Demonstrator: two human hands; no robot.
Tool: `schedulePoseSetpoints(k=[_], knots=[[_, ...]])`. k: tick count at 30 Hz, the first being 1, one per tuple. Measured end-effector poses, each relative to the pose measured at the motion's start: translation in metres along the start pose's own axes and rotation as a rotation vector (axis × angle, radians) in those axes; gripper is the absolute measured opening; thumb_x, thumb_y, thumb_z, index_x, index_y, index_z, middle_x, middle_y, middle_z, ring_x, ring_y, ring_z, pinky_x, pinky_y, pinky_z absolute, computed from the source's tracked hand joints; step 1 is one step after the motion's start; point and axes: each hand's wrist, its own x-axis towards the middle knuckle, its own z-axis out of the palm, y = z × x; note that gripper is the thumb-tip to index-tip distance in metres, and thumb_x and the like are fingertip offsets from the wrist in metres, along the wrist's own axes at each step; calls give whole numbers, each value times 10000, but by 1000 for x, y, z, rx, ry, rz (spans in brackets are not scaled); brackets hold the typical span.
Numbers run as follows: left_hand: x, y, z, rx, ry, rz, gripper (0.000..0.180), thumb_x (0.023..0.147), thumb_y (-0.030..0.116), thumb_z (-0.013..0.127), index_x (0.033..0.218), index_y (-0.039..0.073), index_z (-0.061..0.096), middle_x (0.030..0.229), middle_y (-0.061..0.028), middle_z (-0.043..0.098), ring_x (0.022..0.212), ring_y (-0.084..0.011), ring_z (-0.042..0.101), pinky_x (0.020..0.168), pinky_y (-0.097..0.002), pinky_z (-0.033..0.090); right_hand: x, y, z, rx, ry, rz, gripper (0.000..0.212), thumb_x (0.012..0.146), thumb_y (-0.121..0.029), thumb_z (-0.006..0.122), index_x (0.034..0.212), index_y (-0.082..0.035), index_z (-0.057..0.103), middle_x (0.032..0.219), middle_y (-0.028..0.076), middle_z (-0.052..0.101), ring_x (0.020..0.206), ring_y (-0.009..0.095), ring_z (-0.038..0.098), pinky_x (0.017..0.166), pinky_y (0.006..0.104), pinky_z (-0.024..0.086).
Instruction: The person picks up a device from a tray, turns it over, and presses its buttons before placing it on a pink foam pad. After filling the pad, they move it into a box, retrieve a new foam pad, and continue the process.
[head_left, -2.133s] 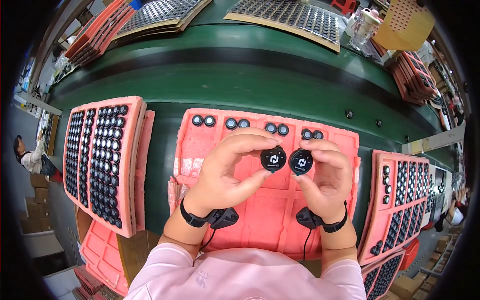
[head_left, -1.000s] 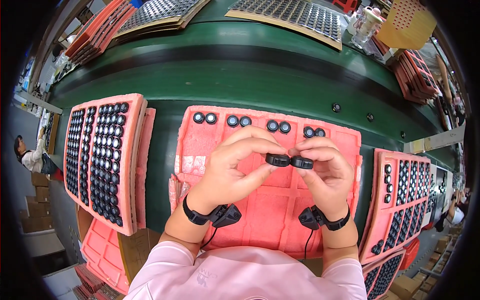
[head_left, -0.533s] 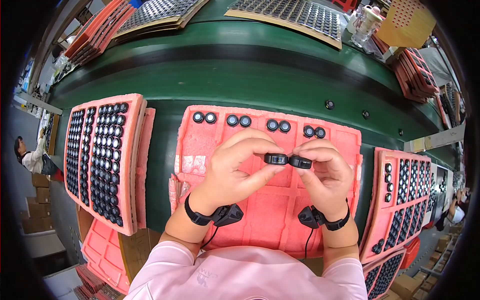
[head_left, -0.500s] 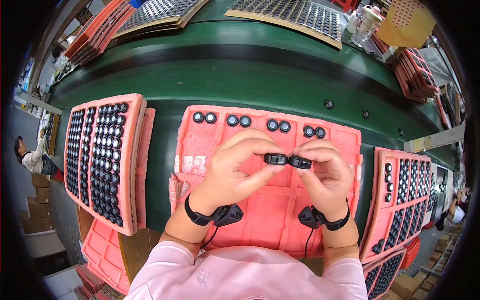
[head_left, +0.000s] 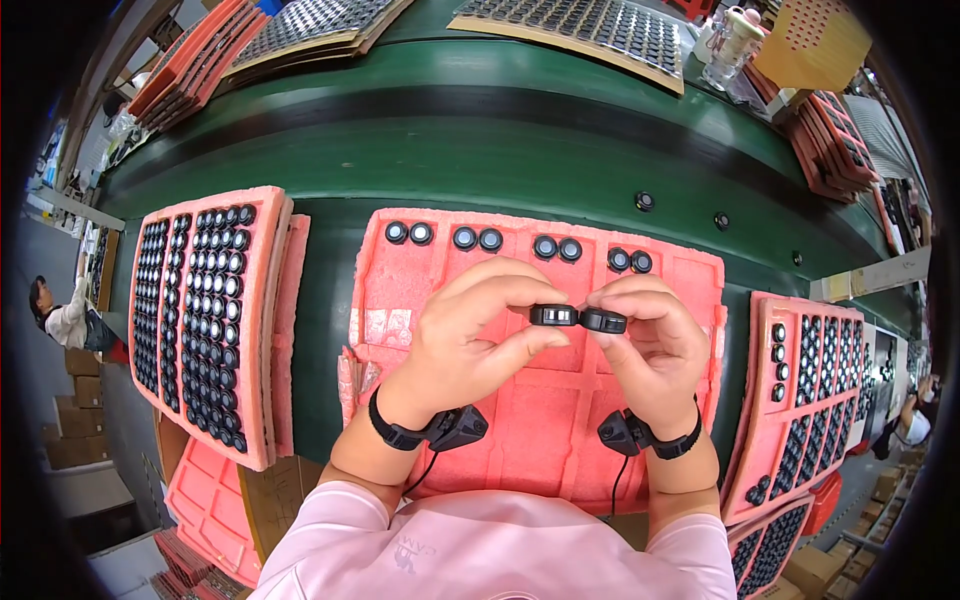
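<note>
My left hand (head_left: 465, 335) pinches a small black disc-shaped part (head_left: 553, 315) on edge between thumb and fingers. A pale window shows in its rim. Between the thumb and fingers of my right hand (head_left: 655, 345) is a similar black part (head_left: 604, 321), tilted slightly. The two parts sit side by side, touching or almost so, above a pink foam tray (head_left: 540, 440). Along the tray's far edge stand several round black parts in pairs, such as this one (head_left: 544, 247). What kind of device the parts are, I cannot tell.
A pink tray filled with black parts (head_left: 215, 330) lies to the left, and another partly filled tray (head_left: 765, 430) to the right. Loose black parts (head_left: 645, 201) rest on the green belt (head_left: 480, 150) beyond. Trays of parts (head_left: 580, 40) and a clear bottle (head_left: 730, 50) stand at the back.
Loose parts on the green belt have shifted left and slightly away. Both held parts have turned slightly, and the left one's rim window now looks brighter. My hands have barely moved.
</note>
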Motion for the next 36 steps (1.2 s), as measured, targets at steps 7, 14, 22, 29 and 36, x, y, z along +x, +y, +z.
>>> schedulePoseSetpoints(k=[7,14,22,29,36], knots=[[-1,-2,4,-74,24,-38,273,752,-77,737,1001,-44,628,996,-132,607,888,-187,612,768,-299,542,0,2,-1,0,-5,7,257,795,132,636,1039,53,609,1026,159,620,945,221,629,842,329,519],[1,-1,6,-141,31,-117,258,768,-94,705,998,-46,601,979,-124,595,904,-179,597,779,-298,533,0,3,0,-11,5,-28,255,804,133,632,1045,50,612,1026,134,582,923,201,602,826,306,508],[-3,-12,10,-478,33,-174,257,813,-107,649,1047,-26,577,1037,-107,606,950,-158,611,825,-300,539,-2,3,-1,6,29,1,273,803,130,640,1058,45,590,1032,107,514,907,164,548,803,272,493],[-3,-11,13,-572,54,-211,248,825,-107,642,1050,-30,571,1050,-119,609,956,-165,613,834,-300,536,-1,3,-1,-22,32,-28,279,804,109,663,1063,44,587,1043,118,531,915,167,554,782,278,492],[-2,-13,13,-554,67,-160,224,828,-63,680,1018,-46,562,1023,-159,603,863,-174,624,730,-284,546,-1,2,-4,-13,16,-13,273,805,78,684,1063,48,601,1015,119,560,896,181,563,765,287,489]])
